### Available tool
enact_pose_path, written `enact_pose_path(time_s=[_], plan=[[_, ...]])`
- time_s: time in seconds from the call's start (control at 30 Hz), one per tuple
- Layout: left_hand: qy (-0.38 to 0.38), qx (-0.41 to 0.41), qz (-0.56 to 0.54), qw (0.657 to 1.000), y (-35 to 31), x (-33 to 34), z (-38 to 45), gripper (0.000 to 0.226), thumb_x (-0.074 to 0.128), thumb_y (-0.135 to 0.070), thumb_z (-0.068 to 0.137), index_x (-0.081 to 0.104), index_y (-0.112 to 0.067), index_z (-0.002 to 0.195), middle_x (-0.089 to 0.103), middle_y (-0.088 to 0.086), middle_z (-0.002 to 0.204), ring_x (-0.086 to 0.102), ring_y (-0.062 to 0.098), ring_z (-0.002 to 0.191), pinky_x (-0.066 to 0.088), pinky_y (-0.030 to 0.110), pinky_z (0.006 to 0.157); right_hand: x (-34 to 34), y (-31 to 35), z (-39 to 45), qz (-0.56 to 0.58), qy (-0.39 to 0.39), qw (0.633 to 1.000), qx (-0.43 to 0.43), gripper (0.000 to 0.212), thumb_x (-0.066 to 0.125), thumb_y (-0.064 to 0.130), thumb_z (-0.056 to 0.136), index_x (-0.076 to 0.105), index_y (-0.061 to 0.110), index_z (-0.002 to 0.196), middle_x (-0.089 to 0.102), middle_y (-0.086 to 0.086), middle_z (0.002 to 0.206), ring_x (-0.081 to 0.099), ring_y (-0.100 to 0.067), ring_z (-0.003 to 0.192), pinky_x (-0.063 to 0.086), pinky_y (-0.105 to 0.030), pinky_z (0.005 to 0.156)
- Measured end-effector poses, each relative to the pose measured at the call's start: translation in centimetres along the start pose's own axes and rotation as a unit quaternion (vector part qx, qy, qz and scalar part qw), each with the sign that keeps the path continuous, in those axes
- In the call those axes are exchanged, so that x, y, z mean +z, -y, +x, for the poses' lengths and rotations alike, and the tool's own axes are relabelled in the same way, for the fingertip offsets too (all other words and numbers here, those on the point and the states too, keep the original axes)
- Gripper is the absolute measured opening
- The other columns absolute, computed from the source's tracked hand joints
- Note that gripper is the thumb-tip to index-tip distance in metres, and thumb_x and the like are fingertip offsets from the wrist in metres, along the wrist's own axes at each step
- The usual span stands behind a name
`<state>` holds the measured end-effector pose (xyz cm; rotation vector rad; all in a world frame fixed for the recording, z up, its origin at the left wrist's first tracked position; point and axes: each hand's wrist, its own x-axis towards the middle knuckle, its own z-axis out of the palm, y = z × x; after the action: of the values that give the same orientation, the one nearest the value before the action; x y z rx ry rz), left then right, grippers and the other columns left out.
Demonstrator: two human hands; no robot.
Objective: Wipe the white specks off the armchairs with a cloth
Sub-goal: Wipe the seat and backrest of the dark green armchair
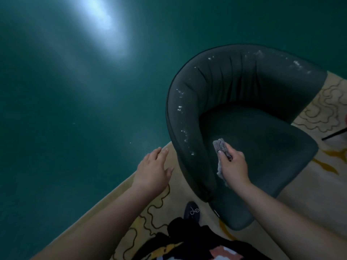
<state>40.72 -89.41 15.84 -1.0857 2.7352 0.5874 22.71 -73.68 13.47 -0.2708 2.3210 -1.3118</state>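
A dark green armchair [249, 117] with a curved back stands at the right. White specks [183, 117] dot its left arm, and more lie along the top of its back. My right hand [233, 167] grips a grey cloth [222, 147] over the left side of the seat, close to the inner face of the left arm. My left hand [153, 171] hovers with fingers spread to the left of the chair and holds nothing.
The chair stands on a cream rug [319, 194] with gold and dark squiggle lines. Teal floor [75, 109] with a bright reflection fills the left and top. A dark shoe [192, 211] is below the chair. A thin black rod [334, 136] shows at the right edge.
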Motion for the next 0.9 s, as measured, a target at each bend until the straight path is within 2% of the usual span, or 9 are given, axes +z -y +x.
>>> enact_pose_path(time_s=[0.17, 0.27, 0.37, 0.53, 0.67, 0.73, 0.8, 0.83, 0.9], plan=[[0.006, 0.034, 0.010, 0.999, -0.5, 0.1, 3.9, 0.070, 0.047, -0.053, 0.092, 0.018, -0.028, 0.151, 0.020, -0.002, 0.157, 0.019, 0.019, 0.143, 0.020, 0.035, 0.115, 1.2, -0.3, 1.6, 0.013, -0.006, 1.000, 0.022, 0.039, 0.056, 0.021, 0.095, 0.054, 0.023, 0.133, 0.046, -0.003, 0.113, 0.048, 0.010, 0.082, 0.031, 0.000, 0.071], [0.021, 0.020, -0.012, 1.000, -0.7, 0.2, 6.6, 0.078, 0.049, -0.058, 0.089, 0.011, -0.032, 0.151, 0.008, 0.000, 0.159, 0.014, 0.023, 0.145, 0.022, 0.037, 0.115, 2.4, -0.7, 2.5, 0.019, 0.003, 1.000, 0.024, 0.039, 0.057, 0.022, 0.094, 0.054, 0.025, 0.133, 0.047, 0.002, 0.110, 0.049, 0.020, 0.080, 0.029, 0.009, 0.064], [0.048, 0.011, -0.037, 0.998, -0.9, 0.8, 9.1, 0.091, 0.057, -0.060, 0.084, 0.001, -0.034, 0.151, -0.008, -0.001, 0.160, 0.009, 0.024, 0.146, 0.024, 0.039, 0.114, 4.0, -0.8, 3.4, 0.040, -0.003, 0.999, 0.010, 0.040, 0.059, 0.021, 0.093, 0.052, 0.029, 0.131, 0.046, 0.008, 0.103, 0.046, 0.029, 0.081, 0.030, 0.010, 0.064], [0.084, 0.006, -0.091, 0.992, -0.1, 2.1, 11.7, 0.111, 0.070, -0.056, 0.076, -0.006, -0.027, 0.152, -0.016, -0.002, 0.159, 0.012, 0.023, 0.146, 0.028, 0.036, 0.111, 7.9, -1.2, 2.7, 0.019, -0.018, 0.997, -0.071, 0.046, 0.064, 0.013, 0.089, 0.053, 0.029, 0.131, 0.042, 0.010, 0.098, 0.050, 0.006, 0.091, 0.033, 0.002, 0.082], [0.081, 0.032, -0.131, 0.988, 1.1, 2.6, 12.1, 0.112, 0.073, -0.051, 0.075, -0.004, -0.028, 0.153, -0.013, -0.007, 0.159, 0.012, 0.020, 0.146, 0.026, 0.029, 0.109, 10.3, -2.0, 1.9, -0.069, -0.002, 0.983, -0.172, 0.054, 0.065, 0.002, 0.087, 0.053, 0.023, 0.135, 0.041, -0.004, 0.099, 0.050, -0.020, 0.089, 0.045, -0.022, 0.085], [0.081, 0.042, -0.151, 0.984, 1.6, 2.5, 12.2, 0.110, 0.074, -0.050, 0.075, -0.002, -0.030, 0.153, -0.013, -0.012, 0.158, 0.012, 0.018, 0.146, 0.026, 0.029, 0.111, 10.5, -2.0, 2.9, -0.032, -0.046, 0.992, -0.109, 0.047, 0.060, 0.006, 0.091, 0.054, 0.025, 0.134, 0.039, 0.000, 0.099, 0.053, -0.019, 0.085, 0.046, -0.017, 0.081], [0.094, 0.042, -0.169, 0.980, 2.0, 2.2, 12.6, 0.109, 0.074, -0.047, 0.076, -0.001, -0.031, 0.152, -0.012, -0.014, 0.157, 0.014, 0.018, 0.146, 0.025, 0.033, 0.115, 10.3, -2.1, 3.6, 0.010, -0.088, 0.996, -0.020, 0.043, 0.059, 0.011, 0.092, 0.055, 0.025, 0.132, 0.037, 0.009, 0.096, 0.051, -0.004, 0.084, 0.039, -0.002, 0.077], [0.101, 0.043, -0.180, 0.978, 2.2, 2.0, 12.9, 0.109, 0.075, -0.045, 0.076, -0.001, -0.030, 0.152, -0.012, -0.014, 0.158, 0.017, 0.017, 0.145, 0.026, 0.036, 0.116, 10.1, -2.2, 3.4, 0.011, -0.100, 0.995, -0.016, 0.042, 0.060, 0.012, 0.092, 0.056, 0.024, 0.132, 0.036, 0.013, 0.095, 0.050, 0.001, 0.083, 0.037, 0.001, 0.077], [0.106, 0.044, -0.197, 0.974, 2.4, 1.8, 13.7, 0.112, 0.078, -0.041, 0.075, -0.002, -0.029, 0.153, -0.010, -0.011, 0.158, 0.023, 0.018, 0.143, 0.031, 0.040, 0.115, 10.0, -2.2, 1.9, -0.016, -0.073, 0.993, -0.091, 0.049, 0.063, 0.011, 0.090, 0.053, 0.033, 0.132, 0.036, 0.012, 0.094, 0.047, 0.001, 0.084, 0.038, -0.003, 0.079]])
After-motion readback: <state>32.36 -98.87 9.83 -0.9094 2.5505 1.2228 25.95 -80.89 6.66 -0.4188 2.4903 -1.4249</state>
